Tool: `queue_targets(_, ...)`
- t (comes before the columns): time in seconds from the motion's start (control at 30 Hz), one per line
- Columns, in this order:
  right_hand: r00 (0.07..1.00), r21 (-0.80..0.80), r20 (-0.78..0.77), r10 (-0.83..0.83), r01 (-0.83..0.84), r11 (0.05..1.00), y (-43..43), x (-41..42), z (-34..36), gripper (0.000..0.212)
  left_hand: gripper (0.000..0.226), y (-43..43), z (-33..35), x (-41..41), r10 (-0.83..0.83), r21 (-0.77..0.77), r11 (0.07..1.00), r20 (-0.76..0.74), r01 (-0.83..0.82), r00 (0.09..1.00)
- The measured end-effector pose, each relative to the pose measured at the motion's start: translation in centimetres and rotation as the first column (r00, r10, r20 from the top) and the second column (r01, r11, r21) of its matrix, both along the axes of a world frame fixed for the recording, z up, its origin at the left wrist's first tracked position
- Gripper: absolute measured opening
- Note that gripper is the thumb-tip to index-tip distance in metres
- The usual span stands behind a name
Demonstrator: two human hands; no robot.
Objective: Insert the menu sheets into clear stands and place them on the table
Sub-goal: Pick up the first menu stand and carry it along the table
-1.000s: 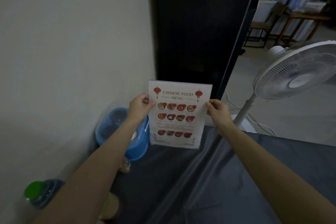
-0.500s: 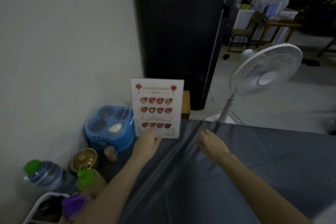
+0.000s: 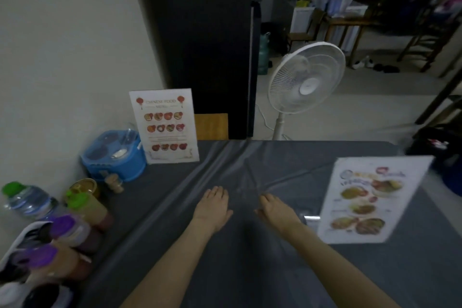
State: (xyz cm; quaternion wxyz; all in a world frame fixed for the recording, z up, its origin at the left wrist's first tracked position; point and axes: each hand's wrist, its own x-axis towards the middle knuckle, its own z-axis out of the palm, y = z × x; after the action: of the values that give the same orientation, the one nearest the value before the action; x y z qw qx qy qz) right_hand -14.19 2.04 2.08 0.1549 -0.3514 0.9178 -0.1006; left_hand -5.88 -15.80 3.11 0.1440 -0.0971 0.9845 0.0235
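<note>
Menu sheet in clear stand (image 3: 164,125), titled Chinese Food Menu, stands upright at upper left of centre on the table's far edge, rows of red dish photos facing camera. Nothing touches it. Second menu stand (image 3: 369,199) at right of frame, motion-blurred, tilted with its top leaning right, food photos visible; can't tell for sure if it stands or lies on the cloth. Small clear glint just left of its lower edge, too blurred to identify.

Left hand (image 3: 212,208) centre frame, palm down, fingers extended and loosely together, holding nothing, over the grey tablecloth (image 3: 225,270); contact with cloth can't be judged. Right hand (image 3: 276,210) just beside it to the right, fingers extended, also holding nothing, near the second stand's lower left corner but apart from it. Both forearms bare, entering from bottom edge.

Blue lidded container (image 3: 113,157) just left of the Chinese menu stand, touching or nearly so. Below it a small brown lidded pot (image 3: 83,186) and a small jar (image 3: 114,182). Lower left: water bottle with green cap (image 3: 25,201), bottles with green and purple caps (image 3: 72,227). White pedestal fan (image 3: 306,77) on floor beyond the table, upper centre right. Dark tall panel (image 3: 200,40) behind the stand, white wall (image 3: 62,57) at left. Chairs and clutter in dim upper right, blurred.
</note>
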Motion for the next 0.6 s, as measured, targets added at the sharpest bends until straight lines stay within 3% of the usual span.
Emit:
queue_targets(0.27, 0.996, 0.029, -0.023, -0.088, 0.089, 0.996, 8.3, 2.0, 1.0, 0.052, 0.071, 8.2, 0.5, 0.0, -0.095, -0.01, 0.995, 0.016, 0.095, 0.995)
queue_targets(0.6, 0.953, 0.0, -0.024, -0.301, 0.301, 0.954, 16.6, 4.0, 3.5, 0.042, 0.07, 14.9, 1.1, -1.4, -0.241, 0.056, 0.968, -0.045, 0.243, 0.97)
